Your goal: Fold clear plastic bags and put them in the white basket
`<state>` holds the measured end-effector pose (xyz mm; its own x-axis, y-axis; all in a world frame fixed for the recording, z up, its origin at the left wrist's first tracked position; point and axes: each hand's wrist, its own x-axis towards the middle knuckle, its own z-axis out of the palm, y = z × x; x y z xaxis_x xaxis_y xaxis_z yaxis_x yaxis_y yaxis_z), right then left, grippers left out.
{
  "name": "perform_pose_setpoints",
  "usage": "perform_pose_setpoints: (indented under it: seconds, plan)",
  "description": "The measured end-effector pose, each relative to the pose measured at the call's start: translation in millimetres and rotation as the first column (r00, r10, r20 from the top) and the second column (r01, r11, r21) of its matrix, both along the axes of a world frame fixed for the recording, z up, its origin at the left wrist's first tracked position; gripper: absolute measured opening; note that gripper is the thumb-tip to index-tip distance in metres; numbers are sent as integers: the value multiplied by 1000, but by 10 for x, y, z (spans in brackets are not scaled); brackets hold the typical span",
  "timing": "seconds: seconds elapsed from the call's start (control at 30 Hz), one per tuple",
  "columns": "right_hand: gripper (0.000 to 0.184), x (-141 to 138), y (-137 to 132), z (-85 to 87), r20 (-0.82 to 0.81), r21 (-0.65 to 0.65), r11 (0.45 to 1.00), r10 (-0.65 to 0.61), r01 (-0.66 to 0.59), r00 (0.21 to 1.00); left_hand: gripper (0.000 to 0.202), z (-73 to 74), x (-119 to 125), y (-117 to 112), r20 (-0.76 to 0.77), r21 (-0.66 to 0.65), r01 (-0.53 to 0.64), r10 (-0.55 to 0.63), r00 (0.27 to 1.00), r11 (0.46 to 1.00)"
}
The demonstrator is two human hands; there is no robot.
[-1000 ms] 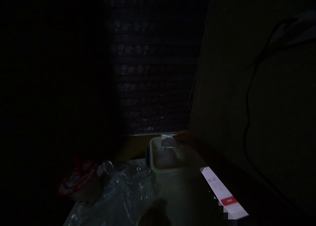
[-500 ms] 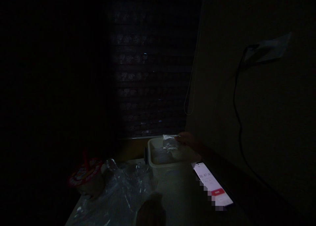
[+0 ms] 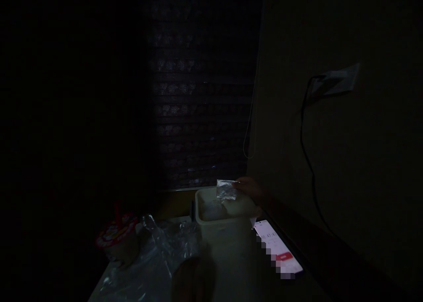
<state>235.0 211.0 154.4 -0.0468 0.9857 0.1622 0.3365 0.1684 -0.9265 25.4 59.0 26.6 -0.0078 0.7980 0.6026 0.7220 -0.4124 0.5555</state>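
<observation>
In the dim light, my right hand reaches over a pale rectangular plastic bin. Its fingers are closed on the right edge of a small shiny plastic packet, which hangs above the bin's opening. Part of the bin's inside shows behind the front rim, with whitish contents too dark to name. My left hand is a dark shape low in the middle, near a crumpled clear plastic bag. Shadow hides its fingers.
A lidded cup with a red straw stands at the left. Right of the bin lies a lit phone showing a timer. A black cable hangs from a wall outlet. Behind is a dark window blind with a cord.
The view has shifted slightly, moving the wall outlet left and down. My right hand still holds the packet over the bin. My left hand has moved a little to the left in the picture.
</observation>
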Motion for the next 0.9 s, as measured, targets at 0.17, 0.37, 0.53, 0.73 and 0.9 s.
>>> perform_pose_setpoints:
  seconds: [0.17,0.37,0.53,0.73,0.9]
  plan:
    - [22,-91,270,-116,36,14,1000,21,-21,999,25,377,-159,547,5,38,-68,68,998,997]
    - [26,-238,522,-392,107,6,993,120,-121,987,30,638,-116,1159,7,-58,9,-8,1000,998]
    - [28,-347,583,-608,161,-90,980,192,-179,968,29,571,-82,1341,35,-105,54,-50,998,993]
    - [28,-378,625,-753,217,-213,964,207,-161,954,27,490,-39,1392,91,-85,82,-75,993,993]
    - [23,-439,707,-850,295,-291,941,259,-171,920,26,471,-22,1397,108,-74,94,-86,990,993]
